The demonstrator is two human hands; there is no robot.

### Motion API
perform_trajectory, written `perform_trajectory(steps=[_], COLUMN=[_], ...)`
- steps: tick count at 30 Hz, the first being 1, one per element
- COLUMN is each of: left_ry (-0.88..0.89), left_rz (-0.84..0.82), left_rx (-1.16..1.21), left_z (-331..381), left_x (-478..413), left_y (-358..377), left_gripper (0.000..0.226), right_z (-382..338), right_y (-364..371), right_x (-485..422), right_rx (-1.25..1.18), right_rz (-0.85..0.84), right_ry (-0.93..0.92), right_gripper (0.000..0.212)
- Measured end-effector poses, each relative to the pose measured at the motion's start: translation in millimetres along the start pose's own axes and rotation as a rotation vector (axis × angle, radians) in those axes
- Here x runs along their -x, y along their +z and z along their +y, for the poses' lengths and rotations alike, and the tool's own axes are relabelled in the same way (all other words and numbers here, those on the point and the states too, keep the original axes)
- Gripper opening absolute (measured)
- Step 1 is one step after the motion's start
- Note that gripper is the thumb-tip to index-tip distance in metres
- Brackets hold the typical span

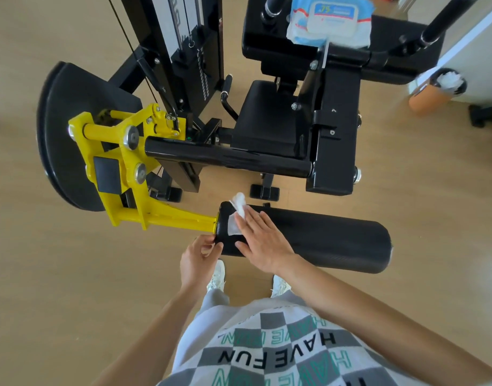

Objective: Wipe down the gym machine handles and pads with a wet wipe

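A black roller pad (322,238) lies across the lower middle of the view, fixed to a yellow lever arm (166,215). A white wet wipe (236,218) is spread over the pad's left end. My right hand (262,240) lies flat with straight fingers pressing the wipe onto the pad. My left hand (198,257) grips the pad's left end cap with curled fingers. Behind the pad are the black seat (264,118) and a second black roller (228,157). A pack of wet wipes (331,20) rests on the machine's upper pad.
The weight stack and cables (183,45) rise at the upper left beside a large black cam plate (63,129). A black handle (226,87) stands left of the seat. An orange-brown bin (437,90) holding white wipes stands at the right on the wooden floor.
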State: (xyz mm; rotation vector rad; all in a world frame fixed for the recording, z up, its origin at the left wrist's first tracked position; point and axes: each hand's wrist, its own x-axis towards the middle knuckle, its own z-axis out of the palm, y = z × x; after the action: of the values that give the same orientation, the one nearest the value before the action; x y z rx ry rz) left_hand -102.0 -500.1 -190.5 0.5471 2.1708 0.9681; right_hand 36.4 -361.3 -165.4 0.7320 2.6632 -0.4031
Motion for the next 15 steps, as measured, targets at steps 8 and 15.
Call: perform_trajectory(steps=[8, 15], left_ry=[0.127, 0.151], left_rz=[0.049, 0.013], left_rx=[-0.074, -0.102], left_z=[15, 22], left_x=[-15, -17], left_y=[7, 14], left_gripper=[0.041, 0.054], right_z=[57, 30], right_y=[9, 5], right_x=[54, 37], right_rx=[-0.029, -0.170], right_rz=[0.082, 0.133], right_ry=[0.369, 0.352], right_gripper=[0.067, 0.061])
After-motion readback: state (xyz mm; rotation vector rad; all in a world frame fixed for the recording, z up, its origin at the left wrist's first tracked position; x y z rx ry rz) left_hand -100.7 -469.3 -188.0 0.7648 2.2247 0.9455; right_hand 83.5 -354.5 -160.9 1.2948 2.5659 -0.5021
